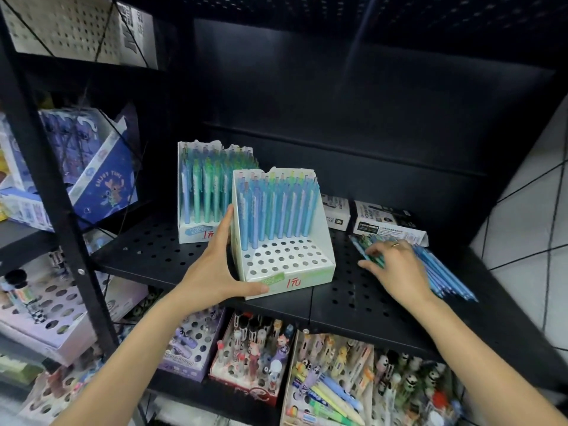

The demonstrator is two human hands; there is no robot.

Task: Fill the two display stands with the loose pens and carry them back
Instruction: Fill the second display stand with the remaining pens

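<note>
Two white cardboard display stands sit on a black perforated shelf (353, 296). The near stand (310, 269) holds blue and green pens in its back rows, and its front holes are bare. My left hand (215, 269) grips its left front corner, thumb along the front edge. The far stand (196, 232) behind it is packed with pens. A pile of loose blue pens (442, 272) lies on the shelf at the right. My right hand (393, 265) rests on that pile, fingers spread over the pens' upper ends; whether it pinches any pen is unclear.
Two small printed boxes (384, 219) lie behind the loose pens. The lower shelf holds several stands of novelty pens (255, 358). A neighbouring rack at the left carries blue gift boxes (101, 176). A tiled wall (528, 210) rises on the right.
</note>
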